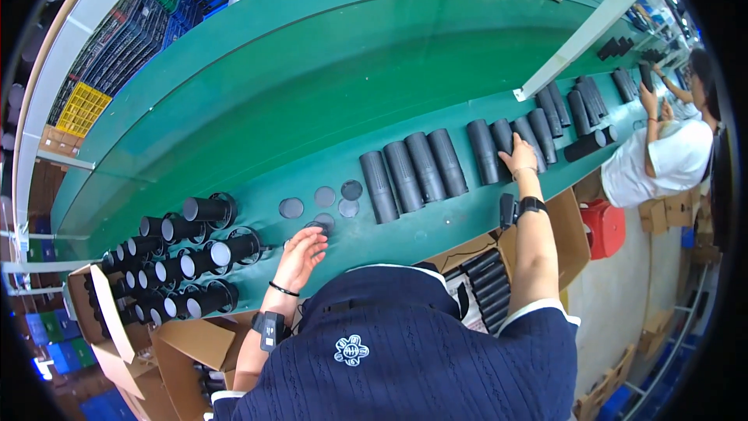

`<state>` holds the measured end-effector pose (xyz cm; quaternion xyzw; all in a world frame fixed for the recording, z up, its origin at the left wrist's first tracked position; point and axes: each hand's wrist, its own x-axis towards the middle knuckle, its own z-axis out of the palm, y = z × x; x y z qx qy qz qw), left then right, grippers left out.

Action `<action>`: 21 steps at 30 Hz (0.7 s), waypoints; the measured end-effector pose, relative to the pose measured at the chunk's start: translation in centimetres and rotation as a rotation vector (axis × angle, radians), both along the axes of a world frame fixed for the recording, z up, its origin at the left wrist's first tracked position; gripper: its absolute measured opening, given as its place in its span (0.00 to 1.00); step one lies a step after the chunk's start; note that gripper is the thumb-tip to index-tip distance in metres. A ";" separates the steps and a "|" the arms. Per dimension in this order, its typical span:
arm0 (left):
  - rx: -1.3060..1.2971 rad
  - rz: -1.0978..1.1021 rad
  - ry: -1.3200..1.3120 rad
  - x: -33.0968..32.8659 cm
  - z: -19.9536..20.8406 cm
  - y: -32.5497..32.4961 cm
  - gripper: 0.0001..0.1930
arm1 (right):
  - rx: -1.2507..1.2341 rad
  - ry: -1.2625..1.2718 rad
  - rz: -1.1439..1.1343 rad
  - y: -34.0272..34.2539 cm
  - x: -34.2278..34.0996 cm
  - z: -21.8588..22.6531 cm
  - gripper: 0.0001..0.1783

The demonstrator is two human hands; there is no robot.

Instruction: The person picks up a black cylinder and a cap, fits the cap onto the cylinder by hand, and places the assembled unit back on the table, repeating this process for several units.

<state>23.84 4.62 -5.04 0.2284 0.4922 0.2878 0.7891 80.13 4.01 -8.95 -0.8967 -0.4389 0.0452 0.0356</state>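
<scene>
My left hand [302, 256] is beside a small group of round dark discs on the green bench. Its fingers are loosely curved and apart, the fingertips at the edge of the nearest disc [324, 224]; no grip on it shows. Other flat discs, such as a grey one [291, 208] and a darker one [351, 190], lie just beyond. My right arm is stretched out to the right. There my right hand [520, 157] grips the near end of a black ribbed tube [502, 139] lying in a row. A similar tube [526, 134] lies right beside it.
More black tubes [413, 170] lie side by side between my hands. At left stand many black cylinders with pale round ends [204, 259]. An open carton [491, 284] of black tubes is below the bench edge. A co-worker [662, 144] handles a tube at far right.
</scene>
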 end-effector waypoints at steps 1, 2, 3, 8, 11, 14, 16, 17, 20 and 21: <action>-0.004 -0.006 -0.002 0.4 0.1 0.2 0.11 | -0.004 -0.002 -0.006 0.0 0.2 0.2 0.36; 0.013 -0.017 0.006 0.7 0.2 0.3 0.12 | 0.015 0.099 -0.051 0.0 0.6 0.4 0.38; 0.030 -0.027 0.012 1.0 0.3 0.5 0.13 | 0.036 0.198 -0.097 -0.2 1.0 0.6 0.42; 0.058 -0.041 0.002 1.4 0.6 0.8 0.13 | 0.884 0.895 0.084 -3.6 1.0 1.8 0.45; 0.037 -0.045 0.031 1.2 0.1 0.6 0.12 | 0.958 0.959 0.123 -3.9 -2.0 4.3 0.45; 0.044 -0.067 0.032 1.7 0.1 0.7 0.12 | 0.989 1.173 0.165 -4.7 -3.3 5.3 0.43; 0.048 -0.091 0.025 1.8 0.0 0.9 0.12 | 1.026 1.308 0.139 -5.0 -4.8 6.3 0.39; 0.059 -0.091 0.023 1.9 0.0 1.0 0.13 | 1.031 1.433 0.180 -5.2 -5.2 6.5 0.39; 0.071 -0.093 0.015 1.9 0.3 1.1 0.13 | 1.019 1.585 0.262 -5.1 -6.5 7.6 0.40; 0.071 -0.090 0.014 1.9 0.3 1.1 0.13 | 1.019 1.631 0.267 -5.0 -6.8 7.9 0.41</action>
